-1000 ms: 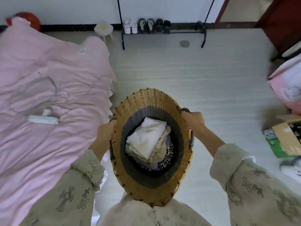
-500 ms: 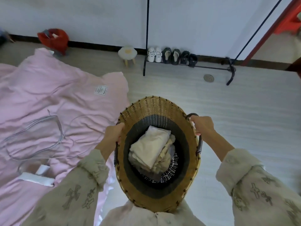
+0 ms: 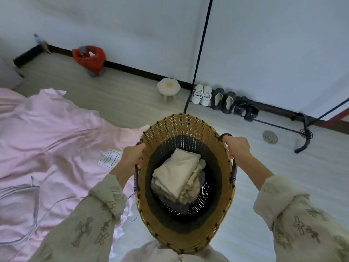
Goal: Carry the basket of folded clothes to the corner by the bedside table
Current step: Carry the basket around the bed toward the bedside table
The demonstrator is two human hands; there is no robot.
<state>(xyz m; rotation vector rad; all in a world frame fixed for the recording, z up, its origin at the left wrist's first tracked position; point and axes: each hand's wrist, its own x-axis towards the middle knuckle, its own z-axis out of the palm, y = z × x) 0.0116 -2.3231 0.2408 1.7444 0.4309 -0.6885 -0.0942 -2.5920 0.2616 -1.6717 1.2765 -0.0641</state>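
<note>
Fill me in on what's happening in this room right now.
A person holds a wicker basket by its two side handles, left hand and right hand each gripping one. Folded clothes lie inside. It is carried beside a pink duvet, facing a wall with a shoe rack and small stool.

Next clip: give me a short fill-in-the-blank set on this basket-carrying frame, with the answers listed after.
1. Each hand, left hand and right hand, closes its grip on a ____ of the wicker basket.
2. The folded clothes lie ____ the basket.
3. The bedding left of the basket is ____ in colour.
4. The small stool stands left of a row of ____.

Missing words: handle; inside; pink; shoes
</note>
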